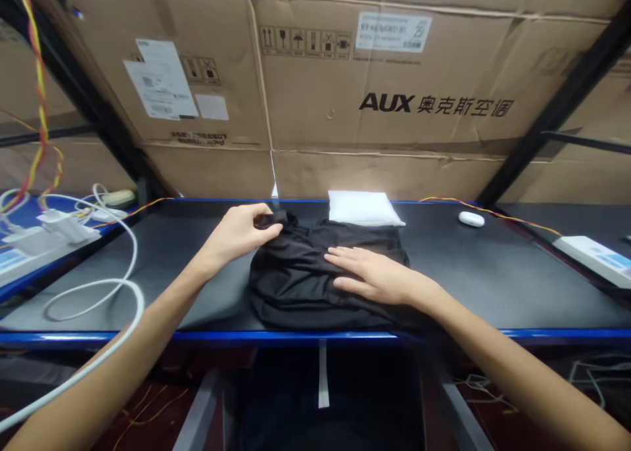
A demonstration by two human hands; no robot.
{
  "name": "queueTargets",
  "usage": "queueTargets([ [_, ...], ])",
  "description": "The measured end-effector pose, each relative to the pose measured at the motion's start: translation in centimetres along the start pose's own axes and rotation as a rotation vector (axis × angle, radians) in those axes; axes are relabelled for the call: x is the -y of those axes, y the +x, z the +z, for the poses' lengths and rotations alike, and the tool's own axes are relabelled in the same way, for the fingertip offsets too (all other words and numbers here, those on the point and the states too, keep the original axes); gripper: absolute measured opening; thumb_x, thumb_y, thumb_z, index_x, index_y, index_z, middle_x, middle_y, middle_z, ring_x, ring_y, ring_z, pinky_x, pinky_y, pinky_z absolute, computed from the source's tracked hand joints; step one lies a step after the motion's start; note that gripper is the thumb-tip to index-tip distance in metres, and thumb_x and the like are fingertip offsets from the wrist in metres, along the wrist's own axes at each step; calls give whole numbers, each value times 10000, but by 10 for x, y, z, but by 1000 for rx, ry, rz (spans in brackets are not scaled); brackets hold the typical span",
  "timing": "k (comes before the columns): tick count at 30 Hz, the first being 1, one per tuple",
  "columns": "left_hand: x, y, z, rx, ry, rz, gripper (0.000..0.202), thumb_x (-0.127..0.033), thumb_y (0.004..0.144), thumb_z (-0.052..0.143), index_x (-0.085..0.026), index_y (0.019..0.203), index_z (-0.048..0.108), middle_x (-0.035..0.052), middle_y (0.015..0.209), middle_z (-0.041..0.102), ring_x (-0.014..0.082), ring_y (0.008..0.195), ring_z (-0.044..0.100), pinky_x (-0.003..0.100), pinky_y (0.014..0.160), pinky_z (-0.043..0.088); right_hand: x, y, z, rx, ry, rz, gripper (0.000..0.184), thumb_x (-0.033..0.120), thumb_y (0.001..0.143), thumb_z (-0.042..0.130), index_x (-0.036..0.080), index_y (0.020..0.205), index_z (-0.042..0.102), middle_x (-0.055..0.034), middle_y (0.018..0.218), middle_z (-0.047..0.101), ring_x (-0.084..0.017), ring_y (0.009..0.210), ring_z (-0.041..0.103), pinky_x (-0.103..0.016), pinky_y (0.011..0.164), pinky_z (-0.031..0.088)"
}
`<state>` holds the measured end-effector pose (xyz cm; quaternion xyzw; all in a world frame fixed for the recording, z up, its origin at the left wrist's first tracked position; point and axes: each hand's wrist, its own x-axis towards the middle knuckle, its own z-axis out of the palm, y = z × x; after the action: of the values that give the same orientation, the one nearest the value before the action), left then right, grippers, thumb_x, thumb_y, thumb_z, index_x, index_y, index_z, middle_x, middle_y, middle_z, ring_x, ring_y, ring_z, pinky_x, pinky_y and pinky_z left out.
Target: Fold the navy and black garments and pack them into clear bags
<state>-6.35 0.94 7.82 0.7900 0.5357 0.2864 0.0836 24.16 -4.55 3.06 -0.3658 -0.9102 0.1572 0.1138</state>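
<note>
A crumpled piece of black cloth (296,283), perhaps a garment, lies folded near the front edge of the dark tabletop. At its upper left corner my left hand (249,226) pinches a bunched bit of the fabric between thumb and fingers. My right hand (367,273) rests flat on the right half of the cloth, fingers stretched out to the left. Just behind the cloth is a white, pillow-like packet (363,208), its near edge close against the fabric. The underside of the cloth is hidden.
Large cardboard boxes (315,102) stand behind the blue-edged table (473,286). A small white case (472,219) sits at the right. Power strips lie at the right (596,259) and left (44,240). A white cable (135,293) loops over the left side, across my left forearm.
</note>
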Motion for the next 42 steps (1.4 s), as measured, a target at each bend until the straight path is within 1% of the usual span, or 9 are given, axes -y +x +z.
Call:
queueTargets([
  [6, -51, 3, 37, -48, -104, 131, 191, -370, 849, 625, -192, 795, 670, -16, 700, 686, 147, 610, 589, 260, 598, 421, -18, -27, -12, -41, -29, 98, 617, 585, 1022, 420, 222, 1515, 498, -84, 1582, 452, -281, 1484, 389, -498, 1241, 309],
  [11, -71, -9, 82, 83, 56, 283, 186, -382, 921, 611, -213, 987, 651, 36, 883, 745, 207, 785, 697, 286, 700, 498, -40, -53, -12, -115, -37, 159, 564, 552, 1030, 421, 234, 1476, 549, -76, 1545, 507, -293, 1487, 381, -543, 1246, 289],
  [14, -77, -19, 94, 210, 174, 438, 217, -416, 955, 599, -201, 948, 624, 52, 922, 730, 228, 887, 691, 305, 782, 513, -50, -64, -10, -156, -23, 176, 544, 559, 1025, 428, 263, 1459, 570, -51, 1539, 519, -302, 1503, 348, -566, 1250, 266],
  [19, -77, -22, 78, 271, 45, 453, 336, -533, 984, 535, -227, 932, 662, 25, 951, 734, 209, 900, 682, 303, 826, 502, -57, -72, -8, -170, 3, 193, 537, 560, 1034, 395, 285, 1464, 565, -32, 1570, 479, -292, 1524, 299, -559, 1260, 240],
  [22, -69, -13, 62, 172, -28, 355, 334, -503, 999, 497, -232, 915, 674, 16, 977, 745, 191, 885, 684, 295, 831, 483, -59, -73, -10, -175, -2, 238, 583, 557, 1051, 321, 234, 1483, 544, -60, 1617, 400, -282, 1545, 241, -556, 1270, 192],
  [25, -55, -4, 50, 67, 117, 175, 420, -591, 950, 513, -211, 836, 652, 50, 880, 733, 230, 806, 667, 321, 732, 459, -62, -74, -11, -207, -29, 286, 633, 567, 1051, 284, 186, 1496, 524, -99, 1639, 350, -282, 1553, 211, -552, 1272, 171],
  [30, -41, 1, 45, 375, 292, -55, 661, -808, 847, 453, -222, 566, 576, 59, 586, 641, 245, 572, 616, 322, 559, 365, -63, -76, -9, -181, -56, 314, 674, 599, 1030, 301, 161, 1485, 535, -129, 1649, 319, -293, 1545, 236, -529, 1264, 213],
  [37, -46, -3, 45, 403, 364, -41, 597, -767, 824, 488, -212, 648, 621, 97, 703, 700, 272, 638, 660, 323, 570, 385, -60, -75, -9, -134, -70, 332, 669, 580, 1033, 295, 149, 1489, 528, -127, 1657, 293, -286, 1546, 230, -512, 1261, 222],
  [42, -54, -1, 45, 359, 321, -2, 339, -547, 826, 562, -223, 753, 630, 74, 818, 731, 269, 725, 680, 305, 597, 399, -61, -76, -7, -166, -36, 326, 646, 584, 1030, 323, 176, 1483, 539, -104, 1655, 302, -294, 1540, 244, -518, 1259, 226],
])
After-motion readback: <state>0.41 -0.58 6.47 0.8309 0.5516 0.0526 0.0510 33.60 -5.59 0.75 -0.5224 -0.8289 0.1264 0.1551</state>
